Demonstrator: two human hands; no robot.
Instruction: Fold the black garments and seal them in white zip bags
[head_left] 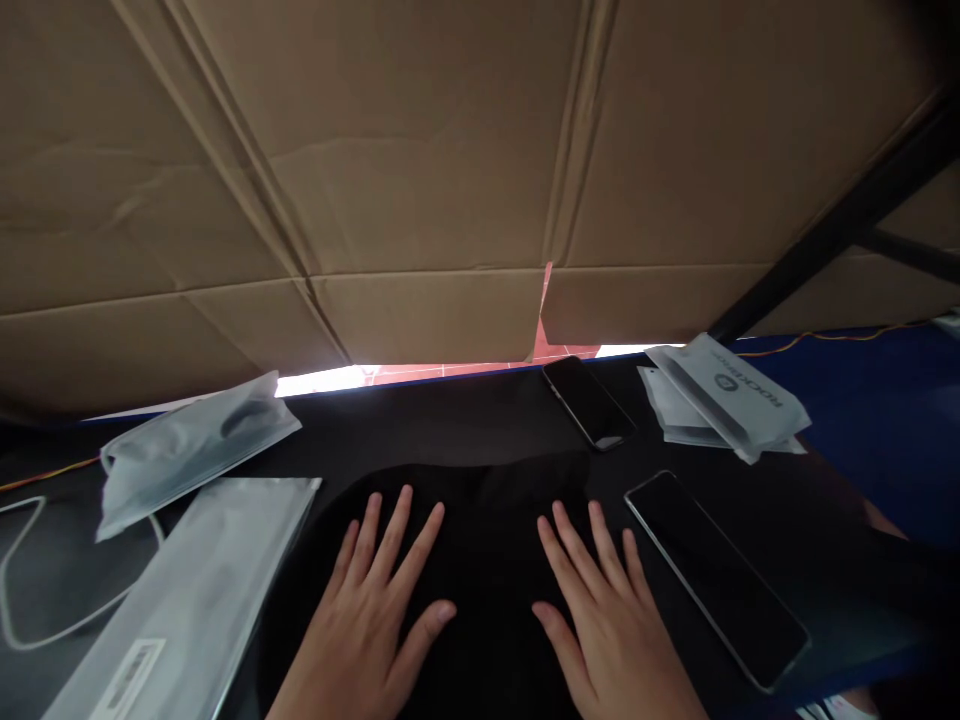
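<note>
Both hands lie flat, palms down, on a black surface. My left hand (379, 605) has its fingers spread and holds nothing; the nearest object is a long frosted plastic pouch (202, 580) with a barcode label, to its left. My right hand (600, 610) is also spread out and holds nothing. Just right of it lies a large black phone (716, 575) with a pale edge. A smaller dark phone (589, 402) rests farther back, beyond the fingertips of my right hand.
Another frosted pouch (199, 450) lies at the back left, near a white cable (67, 635). Several white packets (731, 395) are piled at the back right. Cardboard (420, 150) stands behind the black surface, with a dark metal bar (840, 215) at the right.
</note>
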